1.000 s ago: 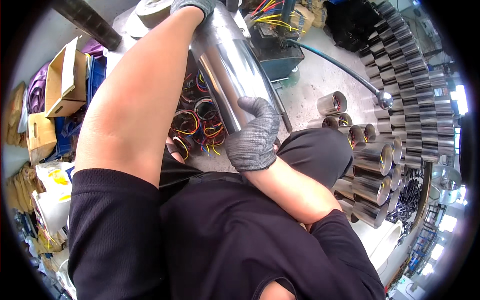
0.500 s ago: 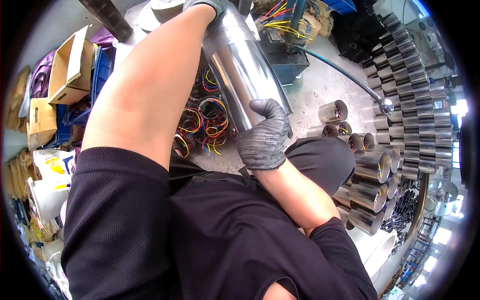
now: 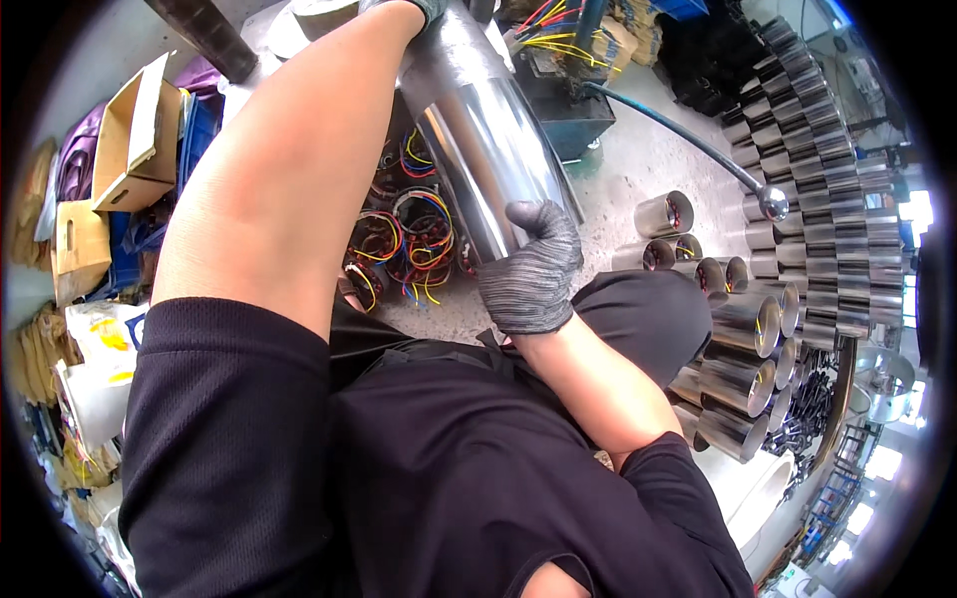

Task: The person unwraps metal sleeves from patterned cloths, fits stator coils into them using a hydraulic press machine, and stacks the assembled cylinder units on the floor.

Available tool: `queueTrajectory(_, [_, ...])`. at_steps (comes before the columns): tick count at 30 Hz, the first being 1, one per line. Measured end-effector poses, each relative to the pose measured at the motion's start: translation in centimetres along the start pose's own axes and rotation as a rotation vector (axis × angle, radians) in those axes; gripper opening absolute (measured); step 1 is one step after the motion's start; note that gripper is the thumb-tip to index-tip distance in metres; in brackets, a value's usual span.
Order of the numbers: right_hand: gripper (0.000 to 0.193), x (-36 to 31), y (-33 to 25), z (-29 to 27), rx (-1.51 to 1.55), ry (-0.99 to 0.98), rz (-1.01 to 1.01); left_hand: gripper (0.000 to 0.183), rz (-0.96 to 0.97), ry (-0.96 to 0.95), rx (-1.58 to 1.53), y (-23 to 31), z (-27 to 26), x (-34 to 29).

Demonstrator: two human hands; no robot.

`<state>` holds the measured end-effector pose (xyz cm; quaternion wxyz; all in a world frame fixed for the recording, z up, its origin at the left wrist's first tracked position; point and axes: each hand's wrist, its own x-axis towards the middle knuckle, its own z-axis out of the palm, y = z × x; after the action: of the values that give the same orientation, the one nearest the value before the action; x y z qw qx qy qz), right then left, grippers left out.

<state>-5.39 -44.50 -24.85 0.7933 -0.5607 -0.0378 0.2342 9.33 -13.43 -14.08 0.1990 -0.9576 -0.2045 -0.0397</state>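
Observation:
A shiny metal cylinder (image 3: 478, 149) slants from the top of the view toward me. My right hand (image 3: 533, 277), in a dark grey knit glove, is closed round its near end, with the thumb lying on top. At the far end, my left hand (image 3: 431, 10) in the same kind of glove is against the cylinder's duller part. The top edge of the picture cuts it off, and its fingers are hidden. Below and left of the cylinder, several wound coils with coloured wires (image 3: 419, 234) sit on the floor.
A lever with a ball knob (image 3: 773, 203) sticks out from a dark machine base (image 3: 568, 118). Short metal sleeves (image 3: 743, 324) stand and lie by my right knee. Tall rows of metal sleeves (image 3: 822, 199) line the right side. Cardboard boxes (image 3: 135, 140) are at the left.
My right hand has shifted slightly to the right, still on the cylinder's near end. My left arm has barely moved.

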Motion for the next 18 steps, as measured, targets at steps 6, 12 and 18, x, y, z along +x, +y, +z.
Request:
queueTrajectory(6, [0.042, -0.4, -0.4, -0.4, -0.001, -0.024, -0.049, 0.030, -0.154, 0.033, -0.245, 0.5, -0.4, 0.2])
queueTrajectory(12, [0.075, -2.3, -2.7, -2.1, 0.654, -0.063, 0.432, 0.030, -0.112, -0.009, -0.031, -2.8, 2.7, 2.7])
queueTrajectory(18, [0.059, 1.6, -3.2, -2.8, 0.377, 0.106, 0.709, 0.043, -0.232, 0.216, -0.307, -8.4, 10.7, 6.0])
